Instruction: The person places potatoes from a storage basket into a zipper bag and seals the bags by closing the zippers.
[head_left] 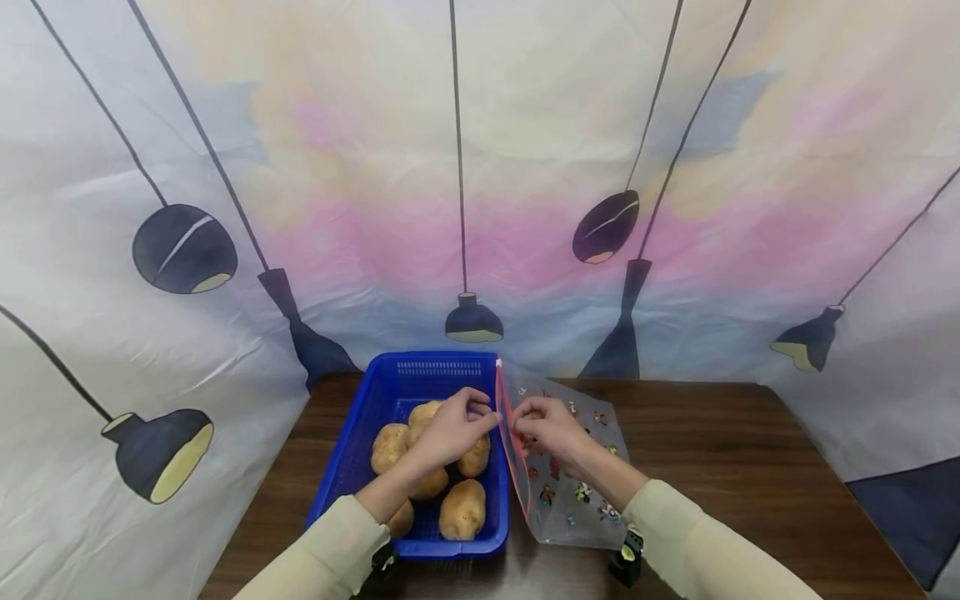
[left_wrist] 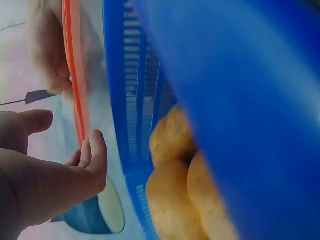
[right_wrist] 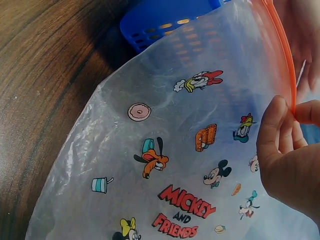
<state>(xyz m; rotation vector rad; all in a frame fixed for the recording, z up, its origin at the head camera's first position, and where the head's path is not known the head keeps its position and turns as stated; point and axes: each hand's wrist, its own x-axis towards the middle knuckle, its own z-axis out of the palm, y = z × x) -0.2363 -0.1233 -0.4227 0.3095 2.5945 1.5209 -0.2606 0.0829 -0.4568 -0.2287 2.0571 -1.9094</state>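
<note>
A clear zip bag point(right_wrist: 115, 160) printed with cartoon figures hangs beside the basket, its orange-red zip edge point(head_left: 517, 450) upright. My right hand point(head_left: 553, 429) pinches that edge between thumb and fingers; in the right wrist view the right hand point(right_wrist: 290, 155) grips it near its middle. My left hand point(head_left: 452, 432) is over the potatoes, fingertips right at the zip edge. In the left wrist view the left hand point(left_wrist: 55, 175) has thumb and fingers apart, fingers loosely bent. Several potatoes point(head_left: 462, 510) lie in the blue basket point(head_left: 341, 475) under the left hand.
The basket and bag stand side by side on a dark wooden table point(head_left: 712, 467). Bare wood point(right_wrist: 45, 75) shows beside the bag. Behind the table hangs a cloth backdrop point(head_left: 375, 167) with painted lamps.
</note>
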